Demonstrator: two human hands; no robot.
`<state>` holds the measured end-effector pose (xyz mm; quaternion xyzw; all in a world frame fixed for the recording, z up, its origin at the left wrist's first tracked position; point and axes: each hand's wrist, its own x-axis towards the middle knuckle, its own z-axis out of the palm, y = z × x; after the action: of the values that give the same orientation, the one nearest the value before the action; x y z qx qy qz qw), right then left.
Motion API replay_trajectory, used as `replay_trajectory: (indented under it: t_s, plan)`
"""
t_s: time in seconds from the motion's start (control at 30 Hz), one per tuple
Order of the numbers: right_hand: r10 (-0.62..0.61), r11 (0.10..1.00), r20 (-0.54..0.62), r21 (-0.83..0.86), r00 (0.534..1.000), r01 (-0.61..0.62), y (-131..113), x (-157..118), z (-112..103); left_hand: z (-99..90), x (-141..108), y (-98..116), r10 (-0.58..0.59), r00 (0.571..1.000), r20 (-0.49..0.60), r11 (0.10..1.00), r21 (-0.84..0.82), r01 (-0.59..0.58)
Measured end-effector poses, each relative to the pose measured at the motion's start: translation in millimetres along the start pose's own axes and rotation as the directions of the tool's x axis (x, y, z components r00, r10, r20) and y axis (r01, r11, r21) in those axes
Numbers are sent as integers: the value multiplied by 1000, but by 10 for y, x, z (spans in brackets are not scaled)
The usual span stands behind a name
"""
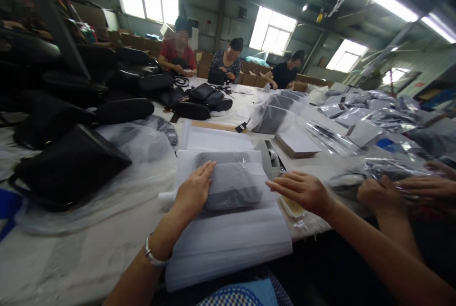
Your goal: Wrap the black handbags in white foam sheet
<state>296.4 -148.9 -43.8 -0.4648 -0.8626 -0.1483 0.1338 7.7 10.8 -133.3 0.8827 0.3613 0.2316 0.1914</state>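
Note:
A dark bag (233, 187) lies in front of me, showing grey through a translucent white wrapping sheet (254, 157). My left hand (195, 186) rests on its left side, fingers stretched out over the sheet. Off the right edge hovers my right hand (302, 192), its fingers straight and close together with nothing visible in them. More white sheets (228, 244) are layered below the bag, hanging over the table's front edge. A shallow dish (292, 207) is partly hidden beneath my right hand.
Black handbags (71, 168) are heaped on the left. Behind the sheet lies a black tag (241, 128); farther right are a stack of cards (297, 143) and plastic-wrapped packages (370, 106). A co-worker's hands (384, 196) work at the right. Several people sit across the table.

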Motion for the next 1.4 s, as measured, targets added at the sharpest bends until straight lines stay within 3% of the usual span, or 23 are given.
replay_trajectory:
  t_s: [0.2,0.37,0.5,0.63,0.77,0.9,1.27,1.4]
  plan:
    - [-147,971,-21,187,989,148,-196,550,121,-67,105,-236,64,998,-27,995,-70,-66]
    - [-195,899,-52,390,979,200,-246,829,273,-86,111,-305,69,997,-39,986,-151,-74]
    - [-203,786,-9,595,979,168,-221,990,391,-130,85,-260,17,999,-29,962,-272,-24]
    - [-202,705,89,704,975,82,-145,1136,552,-299,104,-225,-16,994,111,878,-475,67]
    - [-195,647,184,762,963,-14,-55,1275,705,-515,128,-204,49,966,254,827,-552,103]
    - [-208,611,258,788,943,-81,2,1392,764,-580,108,-199,43,949,314,808,-569,152]
    - [-225,618,303,779,926,-105,26,1478,764,-417,106,-194,-2,972,234,789,-597,146]
    - [-147,664,372,724,917,-187,28,1460,718,-417,100,-181,-25,975,220,741,-651,166]
